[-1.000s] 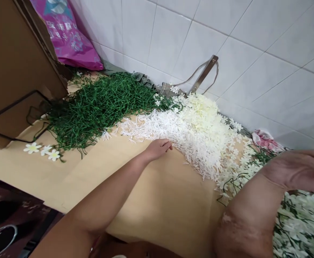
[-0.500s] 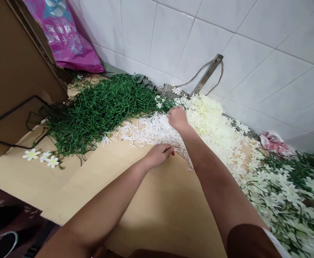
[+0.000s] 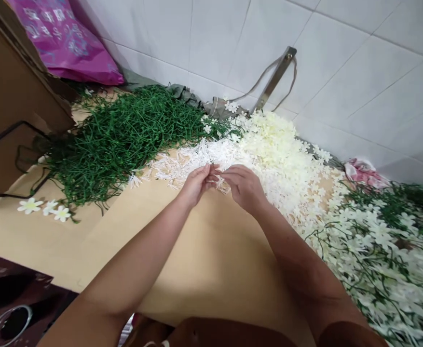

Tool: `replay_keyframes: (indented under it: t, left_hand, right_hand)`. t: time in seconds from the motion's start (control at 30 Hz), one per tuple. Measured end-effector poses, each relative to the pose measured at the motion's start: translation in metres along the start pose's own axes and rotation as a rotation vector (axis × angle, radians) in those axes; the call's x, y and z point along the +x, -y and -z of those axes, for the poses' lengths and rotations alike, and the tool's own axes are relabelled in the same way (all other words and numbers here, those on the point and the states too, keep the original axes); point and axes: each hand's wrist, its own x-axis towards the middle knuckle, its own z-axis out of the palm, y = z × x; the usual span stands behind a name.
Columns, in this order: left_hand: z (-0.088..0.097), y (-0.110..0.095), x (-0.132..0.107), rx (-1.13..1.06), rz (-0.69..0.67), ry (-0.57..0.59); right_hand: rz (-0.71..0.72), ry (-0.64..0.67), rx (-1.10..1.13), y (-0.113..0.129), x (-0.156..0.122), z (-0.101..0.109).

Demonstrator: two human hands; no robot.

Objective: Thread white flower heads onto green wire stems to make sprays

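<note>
My left hand (image 3: 195, 185) and my right hand (image 3: 245, 188) meet fingertip to fingertip at the near edge of a heap of thin white plastic pieces (image 3: 211, 150). Both are closed in a pinch. Whatever lies between the fingers is too small to make out. Behind and to the right of the white pieces spreads a pile of pale yellow-white petals (image 3: 279, 140). Green plastic stems (image 3: 135, 130) are heaped to the left. A mass of white flowers on green stems (image 3: 374, 250) lies beside my right forearm.
Three white flowers (image 3: 45, 208) lie on the tan board (image 3: 124, 236) at left. A cardboard box (image 3: 12, 96) and black wire frame (image 3: 1, 137) stand behind them. A purple bag (image 3: 77, 53), metal bar (image 3: 274, 79) and red-white cloth (image 3: 365, 174) are along the tiled wall.
My right hand has drawn back from the far side of the white pieces towards my left hand. My left hand has moved slightly forward and left, and their fingertips now meet.
</note>
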Motion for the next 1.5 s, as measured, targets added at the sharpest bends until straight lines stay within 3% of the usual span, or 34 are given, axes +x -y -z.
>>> replay_keyframes:
  t: [0.1, 0.23, 0.4, 0.57, 0.67, 0.8, 0.97, 1.27, 1.5]
  left_hand:
    - [-0.001, -0.001, 0.0, 0.013, 0.009, -0.005]
    - [-0.002, -0.001, -0.001, 0.007, 0.03, -0.001]
    - [-0.002, -0.003, -0.002, 0.041, 0.045, 0.01]
    - [-0.004, -0.001, -0.004, 0.216, 0.023, 0.057]
    - [-0.003, 0.0, -0.004, 0.221, 0.021, 0.081]
    - [-0.001, -0.002, -0.004, 0.166, 0.014, 0.091]
    - [0.0, -0.007, -0.004, 0.154, 0.092, 0.137]
    - [0.002, -0.003, -0.002, 0.147, 0.087, 0.177]
    - [0.001, -0.004, -0.004, 0.17, 0.07, 0.193]
  right_hand:
    - [0.004, 0.09, 0.01, 0.01, -0.023, 0.0]
    - [0.013, 0.104, -0.014, 0.014, -0.038, 0.003]
    - [0.106, 0.167, -0.027, 0.018, -0.044, 0.004]
    - [0.07, 0.18, -0.095, 0.02, -0.046, 0.01]
    - [0.08, 0.181, -0.12, 0.022, -0.047, 0.013]
    - [0.114, 0.29, -0.118, 0.026, -0.049, 0.012]
    - [0.03, 0.48, -0.159, 0.033, -0.047, 0.014]
    - [-0.146, 0.726, -0.17, 0.042, -0.041, 0.021]
    - [-0.212, 0.754, -0.045, 0.046, -0.042, 0.034]
